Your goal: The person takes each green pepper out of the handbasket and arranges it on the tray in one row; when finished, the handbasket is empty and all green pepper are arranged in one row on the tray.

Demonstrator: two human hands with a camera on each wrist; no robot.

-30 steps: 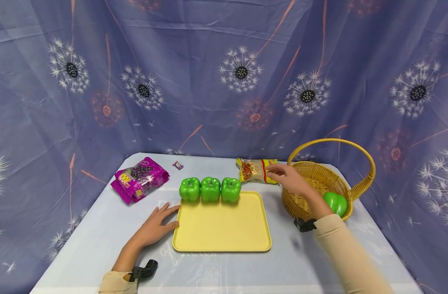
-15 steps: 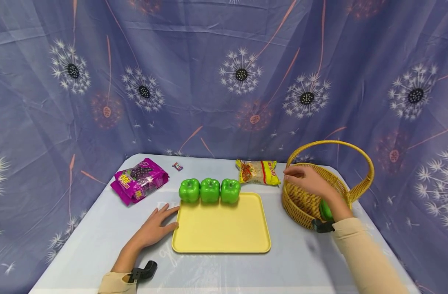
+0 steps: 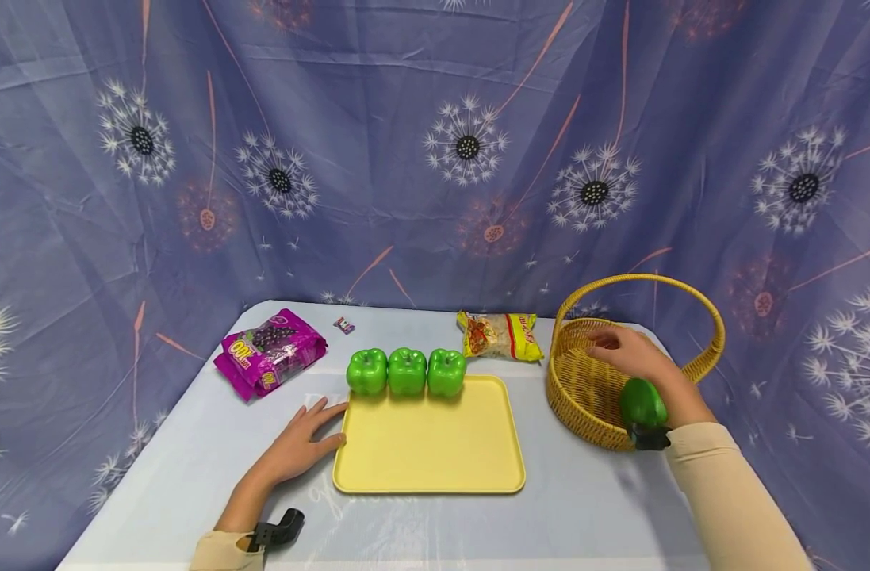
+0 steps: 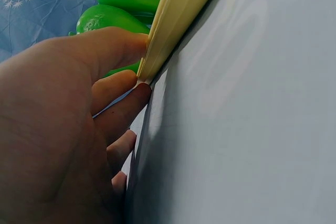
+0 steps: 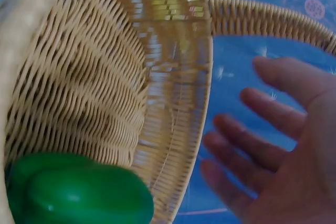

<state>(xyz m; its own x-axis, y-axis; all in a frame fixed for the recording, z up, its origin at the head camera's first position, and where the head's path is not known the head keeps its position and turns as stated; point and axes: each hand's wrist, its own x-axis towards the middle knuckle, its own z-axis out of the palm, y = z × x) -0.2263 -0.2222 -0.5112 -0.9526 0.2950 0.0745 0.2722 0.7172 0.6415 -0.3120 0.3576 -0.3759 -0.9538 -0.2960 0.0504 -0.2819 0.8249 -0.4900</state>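
Note:
My left hand [image 3: 302, 444] rests at the left edge of a yellow tray [image 3: 435, 452]. In the left wrist view its thumb and fingertips meet the tray's rim [image 4: 163, 30], fingers fairly straight. Three green bell peppers [image 3: 408, 371] line the tray's far left edge. Over a wicker basket [image 3: 584, 424] hovers my right hand [image 3: 634, 357], holding nothing. Its fingers look spread and relaxed in the right wrist view, beside the basket's rim [image 5: 202, 103]. Another green bell pepper [image 3: 641, 403] lies inside the basket, partly hidden by my right forearm.
A yellow snack bag [image 3: 502, 335] lies behind the tray, left of the basket. The purple grape-print bag [image 3: 274, 349] is at the back left, with a small wrapped candy [image 3: 344, 324] near it. The basket's tall handle [image 3: 641, 277] arches above it. A patterned curtain [image 3: 377, 159] hangs behind.
My right hand has moved right, away from the yellow snack bag, and is now above the basket. The left hand stays at the tray's edge.

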